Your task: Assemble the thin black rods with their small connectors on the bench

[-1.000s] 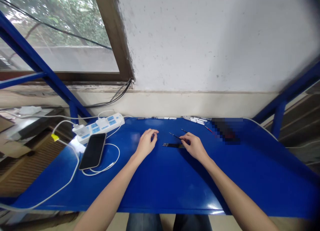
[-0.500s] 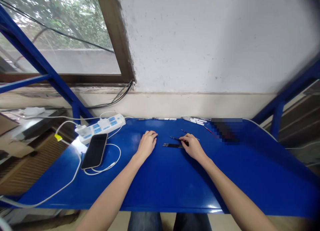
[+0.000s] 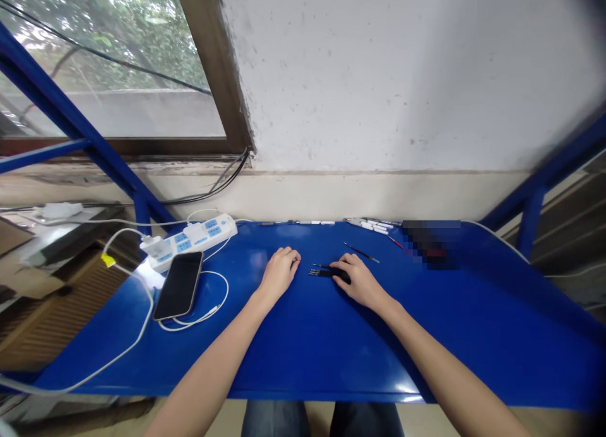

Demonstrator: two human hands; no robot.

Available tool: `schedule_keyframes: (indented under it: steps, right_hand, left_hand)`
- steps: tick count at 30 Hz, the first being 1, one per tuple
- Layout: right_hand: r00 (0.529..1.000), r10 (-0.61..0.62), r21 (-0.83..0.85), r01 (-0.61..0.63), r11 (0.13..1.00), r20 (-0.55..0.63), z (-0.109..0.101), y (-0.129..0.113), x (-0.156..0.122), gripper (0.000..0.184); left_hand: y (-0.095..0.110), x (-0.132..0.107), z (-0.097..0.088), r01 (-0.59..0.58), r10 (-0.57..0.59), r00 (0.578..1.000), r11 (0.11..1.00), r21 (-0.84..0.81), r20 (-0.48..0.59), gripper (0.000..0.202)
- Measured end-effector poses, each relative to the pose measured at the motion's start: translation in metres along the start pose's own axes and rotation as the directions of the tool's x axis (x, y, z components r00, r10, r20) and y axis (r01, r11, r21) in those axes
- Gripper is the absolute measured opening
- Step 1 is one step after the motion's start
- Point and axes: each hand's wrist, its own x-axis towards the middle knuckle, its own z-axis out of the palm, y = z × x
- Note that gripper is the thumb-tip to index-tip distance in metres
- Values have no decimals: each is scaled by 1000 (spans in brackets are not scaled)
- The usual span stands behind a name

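Resting on the blue table, my left hand (image 3: 280, 273) has its fingers curled together, with nothing seen in them. My right hand (image 3: 357, 278) pinches a thin dark pen refill (image 3: 322, 266), its tip pointing left. Just below that lies a row of several black pen refills (image 3: 322, 273) with pale tips, partly covered by my right fingers. Beyond this hand another pen refill (image 3: 361, 252) lies slantwise by itself. My left hand is a short gap to the left of the row, not touching it.
White pen parts (image 3: 370, 225) lie along the table's back edge, with a red thin piece (image 3: 396, 242) nearby. A blurred dark object (image 3: 428, 244) is at the back right. On the left are a phone (image 3: 178, 285), a white power strip (image 3: 192, 240) and loose white cables.
My right hand has moved slightly left, bringing the held refill down alongside the row. My left fingers have curled in a little more. The slanted lone refill is now less hidden.
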Motion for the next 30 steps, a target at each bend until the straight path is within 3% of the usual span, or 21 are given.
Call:
schedule_keyframes:
  steps: [14, 25, 30]
  right_hand:
    - [999, -22, -6, 22, 1000, -37, 2, 2, 2, 26]
    - [999, 1, 27, 0, 1000, -37, -6, 1, 1, 25]
    - [994, 30, 21, -28, 999, -103, -11, 4, 1, 24]
  left_hand:
    - [4, -2, 3, -10, 10, 1000, 999, -31, 0, 17]
    - [16, -2, -2, 33, -38, 999, 980, -197, -23, 14]
    - [20, -2, -4, 49, -61, 998, 938, -342, -24, 12]
